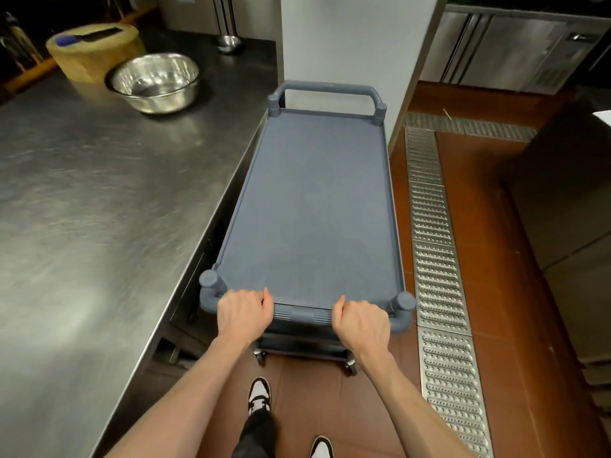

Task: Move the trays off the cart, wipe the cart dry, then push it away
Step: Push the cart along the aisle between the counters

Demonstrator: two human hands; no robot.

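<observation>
A grey-blue plastic cart (314,200) stands lengthwise in front of me, between a steel counter and a white pillar. Its top shelf is bare, with no trays on it. My left hand (243,314) grips the left part of the near handle bar (302,315). My right hand (360,322) grips the right part of the same bar. A second handle (327,89) rises at the cart's far end. Lower shelf and castors (351,366) show just under my wrists.
The steel counter (99,209) runs along the left, bearing a steel bowl (155,82), a wooden block (94,49) and a small bowl (228,43). The white pillar (347,54) stands right behind the cart. A metal drain grate (436,276) crosses the brown tile floor on the right.
</observation>
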